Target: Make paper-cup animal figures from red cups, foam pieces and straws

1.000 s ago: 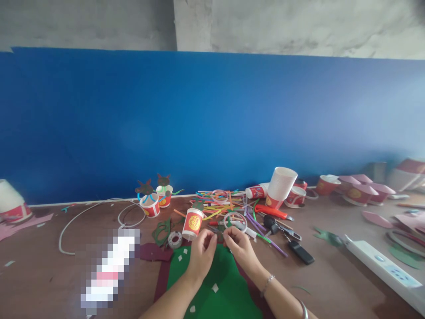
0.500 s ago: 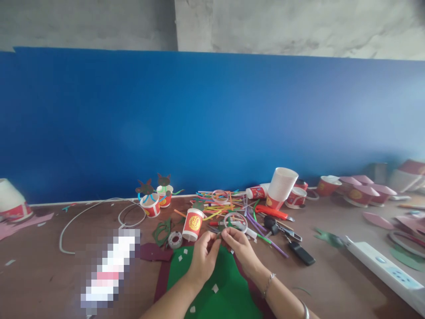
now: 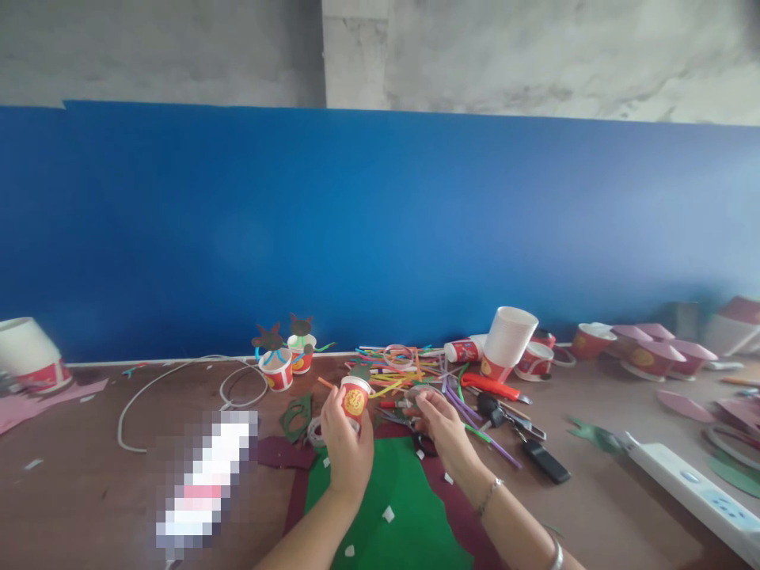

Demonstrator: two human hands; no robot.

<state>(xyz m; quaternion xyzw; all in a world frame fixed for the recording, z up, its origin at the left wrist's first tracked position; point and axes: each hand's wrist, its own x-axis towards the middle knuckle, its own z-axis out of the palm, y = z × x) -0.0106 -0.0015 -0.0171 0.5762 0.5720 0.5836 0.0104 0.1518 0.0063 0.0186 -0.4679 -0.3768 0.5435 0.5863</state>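
Note:
My left hand (image 3: 349,455) is closed around a red and white paper cup (image 3: 355,401) with a yellow emblem. A dark green paper piece (image 3: 359,370) rises behind its rim, and a yellow strip (image 3: 385,389) sticks out at its right. To the right, my right hand (image 3: 442,426) has its fingertips pinched together; a small greyish piece appears at them, too unclear to name. Below both hands lies green paper (image 3: 392,491) with white scraps, over maroon paper (image 3: 460,507). Scissors (image 3: 423,443) lie partly hidden beneath my right hand.
Colourful pipe cleaners (image 3: 416,360) are heaped behind the hands. Two cups with paper animal heads (image 3: 276,369) stand back left. Stacked cups (image 3: 509,340), an orange cutter (image 3: 490,386), keys (image 3: 545,461) and a power strip (image 3: 692,487) lie rightward. A blue partition (image 3: 380,229) bounds the back.
My hands have parted from above the green paper. The left has moved to the cup and gripped it; the right stays pinched, slightly farther right. The view has shifted a little.

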